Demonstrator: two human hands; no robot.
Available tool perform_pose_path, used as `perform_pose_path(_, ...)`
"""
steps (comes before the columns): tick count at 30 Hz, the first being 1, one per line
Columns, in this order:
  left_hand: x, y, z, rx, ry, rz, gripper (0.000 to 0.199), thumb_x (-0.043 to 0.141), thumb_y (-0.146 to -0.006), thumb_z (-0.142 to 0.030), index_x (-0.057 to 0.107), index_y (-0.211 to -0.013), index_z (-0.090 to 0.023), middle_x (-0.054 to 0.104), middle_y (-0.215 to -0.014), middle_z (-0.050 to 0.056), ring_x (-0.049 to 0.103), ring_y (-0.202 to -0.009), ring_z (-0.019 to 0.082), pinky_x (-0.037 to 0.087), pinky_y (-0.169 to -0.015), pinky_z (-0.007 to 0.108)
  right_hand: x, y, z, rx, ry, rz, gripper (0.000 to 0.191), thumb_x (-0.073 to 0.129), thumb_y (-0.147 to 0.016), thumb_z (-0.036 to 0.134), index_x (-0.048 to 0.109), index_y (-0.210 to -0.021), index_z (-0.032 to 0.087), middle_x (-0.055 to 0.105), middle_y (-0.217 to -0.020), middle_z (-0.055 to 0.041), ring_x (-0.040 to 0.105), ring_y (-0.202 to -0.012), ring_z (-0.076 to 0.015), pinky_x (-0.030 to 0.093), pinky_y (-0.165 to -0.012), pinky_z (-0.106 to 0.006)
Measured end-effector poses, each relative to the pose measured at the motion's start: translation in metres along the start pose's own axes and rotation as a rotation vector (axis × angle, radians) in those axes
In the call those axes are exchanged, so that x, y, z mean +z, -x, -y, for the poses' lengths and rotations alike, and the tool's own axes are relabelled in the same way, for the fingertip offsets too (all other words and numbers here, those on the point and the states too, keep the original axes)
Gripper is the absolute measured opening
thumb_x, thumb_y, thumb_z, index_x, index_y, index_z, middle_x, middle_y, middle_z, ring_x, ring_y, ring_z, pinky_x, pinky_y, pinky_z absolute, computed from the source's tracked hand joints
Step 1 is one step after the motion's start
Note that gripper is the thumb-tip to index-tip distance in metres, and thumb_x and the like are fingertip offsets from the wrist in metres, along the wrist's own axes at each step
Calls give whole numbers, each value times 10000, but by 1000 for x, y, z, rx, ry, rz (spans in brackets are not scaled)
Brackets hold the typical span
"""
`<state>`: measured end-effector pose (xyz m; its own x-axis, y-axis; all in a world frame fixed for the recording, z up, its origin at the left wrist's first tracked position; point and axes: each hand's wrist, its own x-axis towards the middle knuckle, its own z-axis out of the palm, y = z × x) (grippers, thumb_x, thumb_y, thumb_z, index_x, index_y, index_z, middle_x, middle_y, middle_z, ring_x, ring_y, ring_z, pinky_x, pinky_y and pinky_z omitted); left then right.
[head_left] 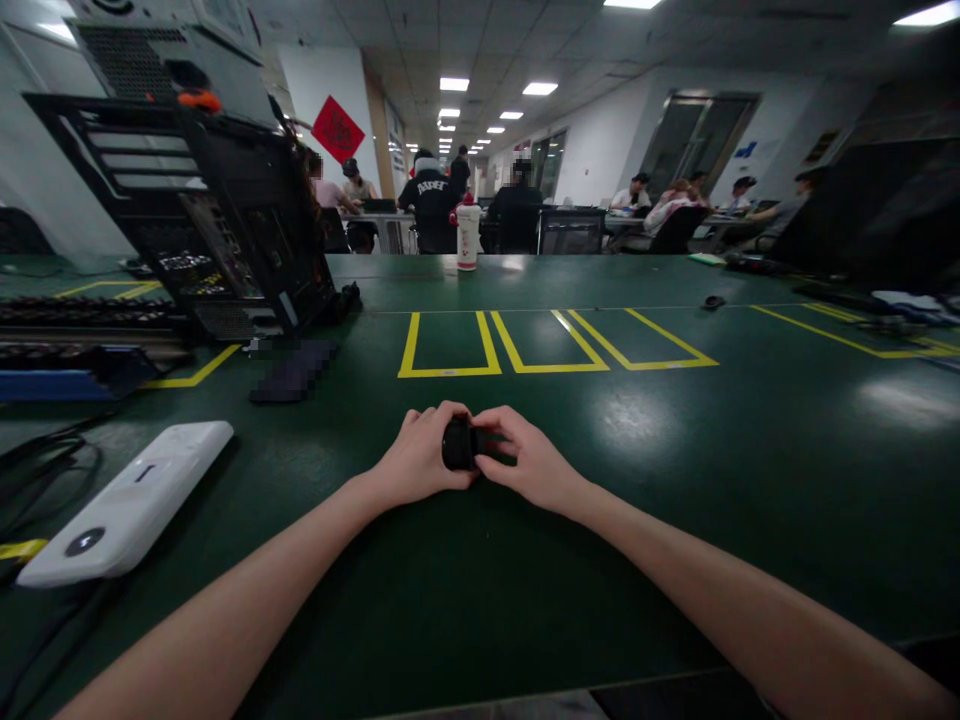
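Observation:
A small black round object (458, 445) is between my two hands, over the middle of the green table (480, 590). My left hand (424, 452) wraps round its left side, with the thumb below and the fingers over the top. From the right, my right hand (529, 462) pinches its right edge with thumb and fingertips, with a gap between the fingers. The underside of the object and its finer details are too dark to make out. Yellow tape outlines (450, 373) lie on the table beyond my hands.
To the left are a white device (135, 500), black cables, a dark flat object (292, 371) and an open black computer case (225, 220). A white cup (468, 238) stands at the far edge. A small black item (713, 302) lies back right. People sit beyond.

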<state>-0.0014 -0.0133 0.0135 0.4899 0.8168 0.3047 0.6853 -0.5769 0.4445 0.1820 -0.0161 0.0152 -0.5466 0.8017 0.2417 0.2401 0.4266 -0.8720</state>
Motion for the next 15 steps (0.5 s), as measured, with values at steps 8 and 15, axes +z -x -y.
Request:
perform_pose_path(8, 3, 0, 3, -2, 6, -20, 529, 666, -631, -369, 392, -1062, -227, 527, -1000, 24, 526, -895, 234, 322, -819, 378, -16, -5, -19, 190, -195, -66, 394, 639, -693, 215, 458, -1042, 192, 525, -1061, -53, 568, -954, -171, 458, -888, -392)
perform_pose_path(15, 0, 1, 1, -1, 14, 4, 505, 643, -660, -378, 392, -1071, -225, 525, -1002, 30, 527, -881, 226, 343, -792, 368, -2, -12, -12, 236, -392, -1, 321, 693, -643, 216, 521, -911, 175, 573, -995, -33, 572, -973, -189, 457, -886, -400)
